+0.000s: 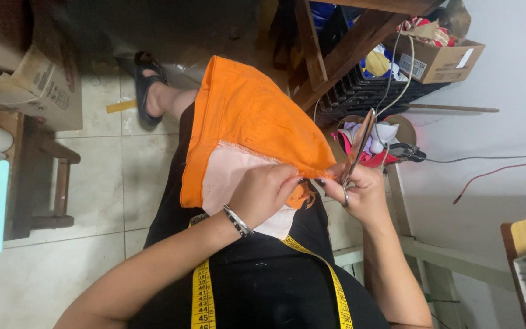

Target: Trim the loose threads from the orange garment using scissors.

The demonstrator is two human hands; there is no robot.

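Pinching both sides: left hand fingers pressed on the orange cloth edge, right hand closed round scissors and also nipping the cloth's frayed corner. Cloth lies on the lap, spreading up and away from the hands toward the knees, pale lining showing near the left hand. Scissors' long axis runs up from the right hand, blades just beside the cloth's right edge; whether they touch it can't be told. Right hand is nearer the blades, left nearer the lining seam. Yellow tape measure hangs round the neck. Tiled floor, sandal, cardboard box, wooden bench around.
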